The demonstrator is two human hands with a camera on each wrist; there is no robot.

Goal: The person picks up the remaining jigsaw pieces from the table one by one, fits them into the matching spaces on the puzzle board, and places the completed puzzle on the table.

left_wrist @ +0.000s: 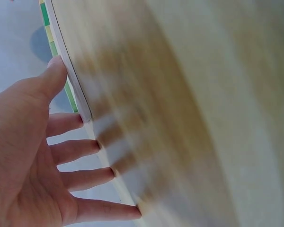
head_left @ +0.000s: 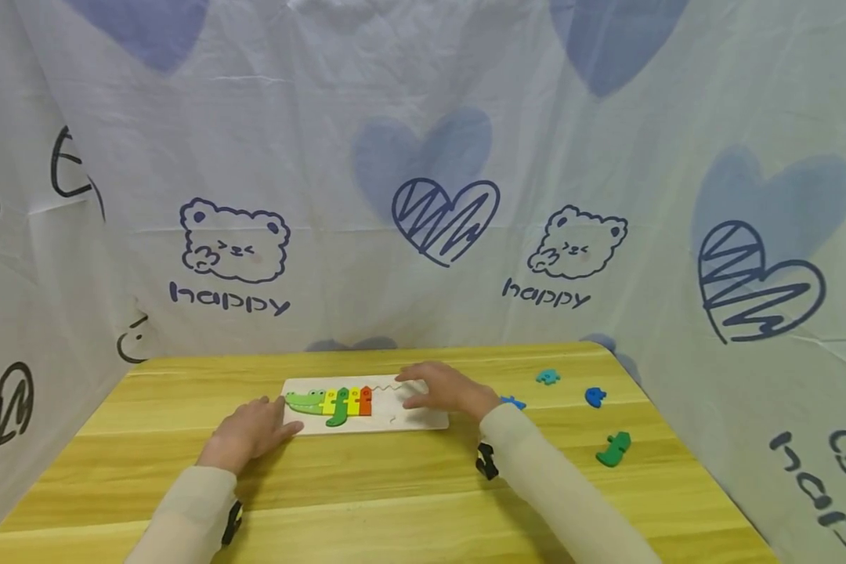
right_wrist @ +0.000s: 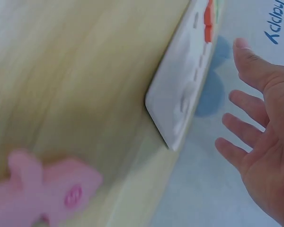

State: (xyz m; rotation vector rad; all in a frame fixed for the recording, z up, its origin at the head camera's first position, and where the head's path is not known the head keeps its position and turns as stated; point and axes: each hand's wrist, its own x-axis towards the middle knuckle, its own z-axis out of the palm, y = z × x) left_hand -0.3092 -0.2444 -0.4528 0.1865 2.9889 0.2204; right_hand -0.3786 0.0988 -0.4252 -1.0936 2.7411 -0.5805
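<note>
A pale wooden puzzle board (head_left: 409, 421) lies on the table with crocodile pieces set in its left part: a green head (head_left: 305, 402), yellow and green body pieces, and an orange-red piece (head_left: 365, 401). Beside the board's left end rests my left hand (head_left: 248, 432), fingers extended, fingertips down on the tabletop and thumb against the board's front edge. My right hand (head_left: 440, 387) hovers above the board's right part with fingers spread and holds nothing. In the right wrist view a gap separates that hand (right_wrist: 270, 127) from the board.
Loose puzzle pieces lie right of the board: a blue one (head_left: 512, 402) partly behind the right wrist, a teal one (head_left: 547, 377), a darker blue one (head_left: 595, 397) and a green one (head_left: 614, 449). A pink piece (right_wrist: 47, 191) shows in the right wrist view. A printed curtain surrounds the wooden table (head_left: 366, 501).
</note>
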